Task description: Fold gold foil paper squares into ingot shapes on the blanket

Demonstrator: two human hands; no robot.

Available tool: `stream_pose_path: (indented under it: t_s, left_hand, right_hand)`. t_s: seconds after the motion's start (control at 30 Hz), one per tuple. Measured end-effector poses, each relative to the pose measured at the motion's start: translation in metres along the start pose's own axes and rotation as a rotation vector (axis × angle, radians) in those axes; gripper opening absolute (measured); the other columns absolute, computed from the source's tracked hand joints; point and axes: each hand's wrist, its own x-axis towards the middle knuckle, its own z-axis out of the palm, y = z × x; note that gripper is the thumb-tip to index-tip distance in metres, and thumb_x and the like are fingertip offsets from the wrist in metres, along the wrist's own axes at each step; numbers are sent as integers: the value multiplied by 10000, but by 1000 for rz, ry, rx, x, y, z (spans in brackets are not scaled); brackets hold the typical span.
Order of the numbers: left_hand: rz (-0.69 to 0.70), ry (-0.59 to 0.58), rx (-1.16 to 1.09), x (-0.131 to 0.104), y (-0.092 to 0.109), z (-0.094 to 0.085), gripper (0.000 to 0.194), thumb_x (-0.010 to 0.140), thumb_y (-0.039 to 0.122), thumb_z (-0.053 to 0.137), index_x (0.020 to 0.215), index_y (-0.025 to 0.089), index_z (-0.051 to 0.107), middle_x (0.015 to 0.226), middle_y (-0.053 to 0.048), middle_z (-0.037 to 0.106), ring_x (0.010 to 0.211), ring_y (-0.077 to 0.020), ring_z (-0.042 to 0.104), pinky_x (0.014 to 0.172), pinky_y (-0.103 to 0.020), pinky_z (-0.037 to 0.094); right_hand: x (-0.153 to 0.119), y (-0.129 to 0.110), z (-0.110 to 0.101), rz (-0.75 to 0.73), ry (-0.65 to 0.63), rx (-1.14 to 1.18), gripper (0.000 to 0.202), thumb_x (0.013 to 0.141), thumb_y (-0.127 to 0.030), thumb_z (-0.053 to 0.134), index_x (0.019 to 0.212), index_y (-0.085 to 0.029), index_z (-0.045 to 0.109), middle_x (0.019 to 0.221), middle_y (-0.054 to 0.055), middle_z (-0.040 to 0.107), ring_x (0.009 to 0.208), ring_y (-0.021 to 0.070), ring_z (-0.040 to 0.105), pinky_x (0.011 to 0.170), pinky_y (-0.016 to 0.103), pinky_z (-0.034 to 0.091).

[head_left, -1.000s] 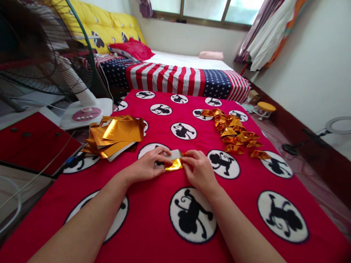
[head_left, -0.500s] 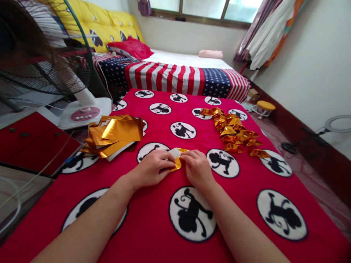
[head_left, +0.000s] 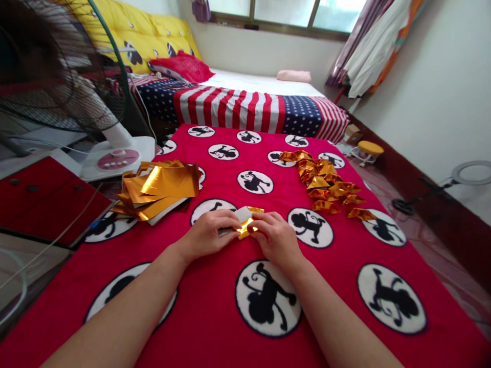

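Between my hands is a partly folded sheet of gold foil paper [head_left: 245,229], its white back showing at the upper left. My left hand [head_left: 212,231] grips its left side, fingers bent and pressed together. On the right side my right hand [head_left: 275,234] pinches the paper between thumb and fingers. The paper is low over the red cloth [head_left: 207,312], and the fingers hide parts of its folds. To the left lies a loose stack of gold foil sheets [head_left: 169,181]. Several folded gold foil ingots [head_left: 324,194] sit in a cluster to the right.
A standing fan [head_left: 115,153] is close to the table's left side, beside a red-fronted cabinet [head_left: 42,199]. Beyond the far edge stands a bed [head_left: 245,110] with a flag-patterned cover. A yellow stool [head_left: 370,148] and a ring light [head_left: 471,173] are at the right.
My fingers have drawn slightly apart along the foil paper, and more of its gold face shows between them. My left hand has shifted a little left.
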Motion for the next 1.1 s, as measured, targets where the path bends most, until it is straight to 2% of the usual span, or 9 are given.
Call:
stream_pose_path:
  t_s: [0.1, 0.27, 0.37, 0.53, 0.73, 0.87, 1.1]
  left_hand:
    - [8, -31, 11, -1, 2, -3, 160, 824, 211, 654, 970, 201, 718, 970, -81, 699, 896, -174, 646, 818, -301, 521]
    - [28, -56, 87, -2, 2, -4, 395, 749, 210, 729, 1137, 240, 663, 1152, -85, 642, 1055, -211, 602, 916, -346, 500]
    - [30, -15, 135, -1, 0, 0, 321, 797, 203, 686, 1116, 222, 661, 1121, -82, 650, 1035, -198, 603, 897, -329, 499]
    - [27, 34, 177, -1, -5, 8, 132, 882, 219, 598, 956, 213, 707, 941, -54, 691, 891, -166, 621, 806, -290, 499]
    - [-56, -8, 164, -2, -10, 7, 108, 855, 236, 641, 895, 227, 741, 921, -48, 673, 883, -166, 609, 776, -273, 484]
    - [-121, -28, 159, -1, -8, 6, 91, 830, 233, 671, 881, 225, 746, 909, -43, 656, 885, -169, 600, 771, -274, 474]
    - [-183, -32, 82, 0, -8, 5, 50, 798, 195, 699, 826, 212, 738, 877, -29, 642, 871, -162, 599, 767, -269, 461]
  right_hand:
    - [0, -1, 2, -6, 12, -35, 165, 894, -201, 590, 970, -270, 719, 1193, 9, 681, 1016, 215, 576, 872, 343, 493]
    - [0, 0, 4, -7, 47, -52, 188, 937, -243, 537, 951, -270, 722, 1171, 8, 697, 991, 199, 596, 869, 325, 493]
    - [0, -1, 4, 4, 60, -37, 196, 942, -239, 523, 947, -260, 717, 1169, 6, 699, 992, 197, 599, 880, 328, 492]
    - [-1, -5, 3, 23, 60, 12, 151, 915, -249, 563, 934, -249, 713, 1190, 13, 685, 1019, 212, 588, 890, 350, 491]
    - [-2, -9, 5, 93, 98, 48, 81, 862, -249, 643, 848, -247, 723, 1242, 35, 638, 1013, 214, 588, 876, 359, 499]
    - [-2, -9, 7, 147, 127, 82, 59, 840, -238, 667, 832, -243, 726, 1197, 49, 631, 1019, 208, 592, 885, 352, 499]
    - [-2, -15, 6, 199, 107, 79, 57, 836, -282, 669, 825, -241, 707, 1182, 53, 617, 1030, 220, 579, 896, 368, 491]
